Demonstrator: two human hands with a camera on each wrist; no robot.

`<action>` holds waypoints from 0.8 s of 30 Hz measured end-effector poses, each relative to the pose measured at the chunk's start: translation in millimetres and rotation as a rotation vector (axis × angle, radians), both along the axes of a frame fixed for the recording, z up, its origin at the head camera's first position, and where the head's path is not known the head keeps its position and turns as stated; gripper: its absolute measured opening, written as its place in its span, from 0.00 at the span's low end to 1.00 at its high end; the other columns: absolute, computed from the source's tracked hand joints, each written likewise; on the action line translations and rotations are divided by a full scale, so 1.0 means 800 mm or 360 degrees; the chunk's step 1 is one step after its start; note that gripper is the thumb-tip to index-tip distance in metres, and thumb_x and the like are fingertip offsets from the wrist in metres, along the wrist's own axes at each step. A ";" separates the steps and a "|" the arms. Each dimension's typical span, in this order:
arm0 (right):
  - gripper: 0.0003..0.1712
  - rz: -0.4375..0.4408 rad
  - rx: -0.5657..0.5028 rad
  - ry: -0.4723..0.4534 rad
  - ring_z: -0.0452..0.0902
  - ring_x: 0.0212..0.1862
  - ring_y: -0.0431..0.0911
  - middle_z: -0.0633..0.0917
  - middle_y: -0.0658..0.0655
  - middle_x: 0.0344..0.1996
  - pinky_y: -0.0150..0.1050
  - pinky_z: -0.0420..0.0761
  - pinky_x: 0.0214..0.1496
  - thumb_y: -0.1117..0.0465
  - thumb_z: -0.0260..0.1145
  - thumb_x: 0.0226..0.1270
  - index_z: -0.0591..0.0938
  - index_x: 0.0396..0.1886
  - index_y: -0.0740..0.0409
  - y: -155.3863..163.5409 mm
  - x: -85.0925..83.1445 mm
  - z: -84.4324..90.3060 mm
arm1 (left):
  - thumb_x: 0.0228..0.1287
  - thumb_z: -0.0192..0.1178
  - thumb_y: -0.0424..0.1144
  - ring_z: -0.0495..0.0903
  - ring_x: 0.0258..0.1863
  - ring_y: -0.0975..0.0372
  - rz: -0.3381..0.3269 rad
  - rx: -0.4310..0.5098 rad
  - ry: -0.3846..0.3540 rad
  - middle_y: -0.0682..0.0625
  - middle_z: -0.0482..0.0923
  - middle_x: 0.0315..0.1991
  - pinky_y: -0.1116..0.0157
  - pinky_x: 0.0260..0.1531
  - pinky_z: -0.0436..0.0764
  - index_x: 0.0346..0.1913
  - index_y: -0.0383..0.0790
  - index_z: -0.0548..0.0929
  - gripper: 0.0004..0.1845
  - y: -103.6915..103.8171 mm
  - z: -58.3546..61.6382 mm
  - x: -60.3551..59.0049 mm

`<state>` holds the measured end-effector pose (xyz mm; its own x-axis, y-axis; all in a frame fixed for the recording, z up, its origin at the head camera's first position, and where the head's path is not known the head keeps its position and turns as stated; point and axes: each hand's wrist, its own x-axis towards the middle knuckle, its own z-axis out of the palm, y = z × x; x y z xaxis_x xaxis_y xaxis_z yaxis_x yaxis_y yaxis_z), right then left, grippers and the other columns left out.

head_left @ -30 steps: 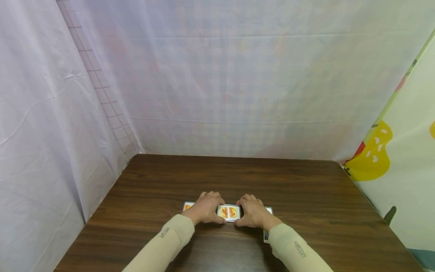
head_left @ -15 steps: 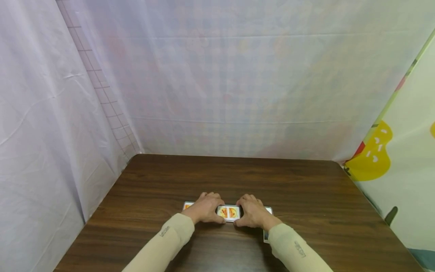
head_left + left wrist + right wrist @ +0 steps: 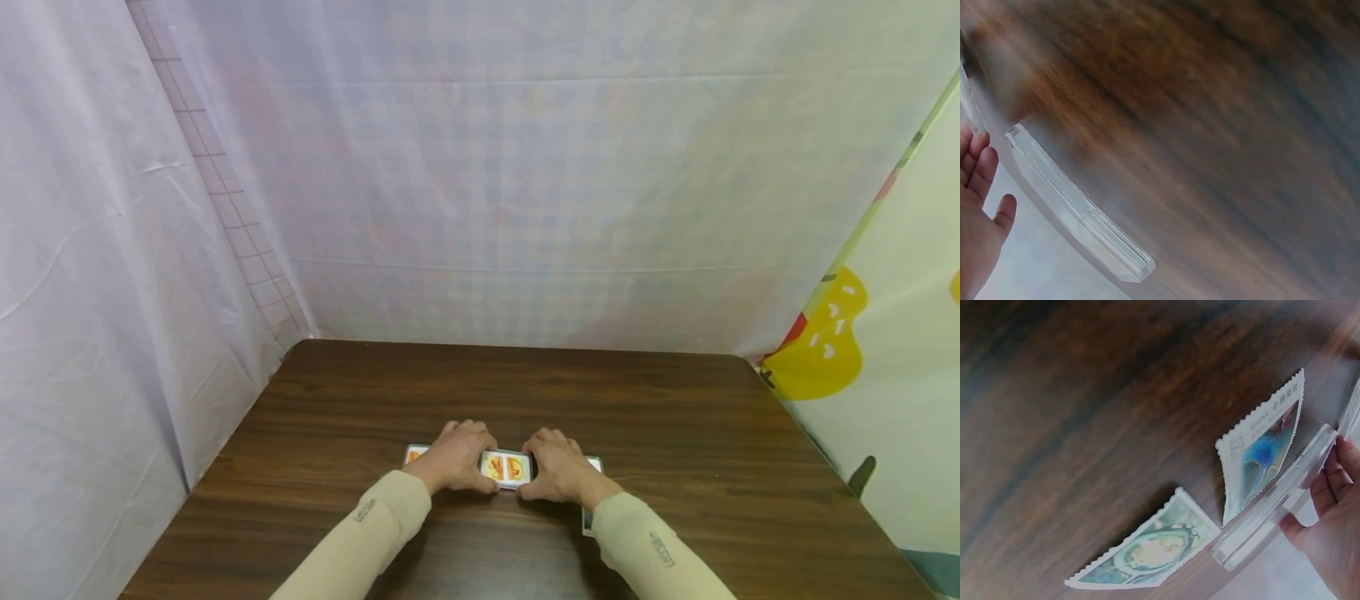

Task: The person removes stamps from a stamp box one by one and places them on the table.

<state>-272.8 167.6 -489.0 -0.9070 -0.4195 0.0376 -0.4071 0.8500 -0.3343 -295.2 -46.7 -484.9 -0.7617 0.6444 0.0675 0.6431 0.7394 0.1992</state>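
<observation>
A small clear plastic case with two orange-and-yellow pictures in it lies between my hands. My left hand grips its left end, thumb at the near side and fingers at the far side. In the same way my right hand holds the right end. The left wrist view catches only part of the left hand, beside a second clear case. In the right wrist view, the right fingers touch a clear edge, and another clear case lies near the thumb.
Two postage stamps with perforated edges lie on the dark wood table: a stamp with blue and a greenish stamp. The left case is partly hidden by the left wrist. White curtains stand behind the table.
</observation>
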 end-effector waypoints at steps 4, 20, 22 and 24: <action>0.32 0.0001 0.0018 0.0002 0.72 0.52 0.53 0.78 0.54 0.47 0.58 0.69 0.58 0.47 0.79 0.41 0.82 0.45 0.58 -0.001 0.000 0.001 | 0.44 0.75 0.58 0.71 0.42 0.65 0.0004 0.0009 -0.0004 0.59 0.76 0.41 0.59 0.51 0.69 0.47 0.48 0.83 0.28 0.000 0.003 0.002; 0.33 0.0049 -0.0017 0.0022 0.72 0.55 0.54 0.78 0.55 0.49 0.61 0.67 0.59 0.43 0.78 0.44 0.81 0.48 0.57 0.007 -0.003 -0.005 | 0.47 0.74 0.58 0.72 0.44 0.65 0.0039 -0.0003 -0.0056 0.57 0.77 0.44 0.61 0.49 0.69 0.51 0.46 0.83 0.30 -0.001 0.004 0.005; 0.33 0.0061 -0.0022 0.0017 0.72 0.55 0.54 0.78 0.55 0.49 0.61 0.67 0.60 0.44 0.78 0.44 0.81 0.48 0.57 0.008 -0.003 -0.006 | 0.47 0.74 0.58 0.72 0.44 0.65 0.0040 -0.0004 -0.0059 0.57 0.77 0.45 0.61 0.49 0.69 0.51 0.47 0.83 0.29 -0.001 0.002 0.005; 0.33 0.0066 -0.0028 0.0008 0.72 0.55 0.55 0.78 0.55 0.49 0.62 0.67 0.60 0.44 0.78 0.44 0.81 0.48 0.57 0.008 -0.003 -0.005 | 0.47 0.74 0.58 0.72 0.44 0.65 0.0043 -0.0003 -0.0063 0.57 0.77 0.45 0.61 0.49 0.69 0.51 0.47 0.83 0.29 -0.001 0.001 0.005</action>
<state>-275.6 174.3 -493.3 -0.8885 -0.4562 0.0501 -0.4438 0.8263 -0.3469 -290.8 -47.9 -484.2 -0.7811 0.6234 0.0357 0.6144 0.7570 0.2224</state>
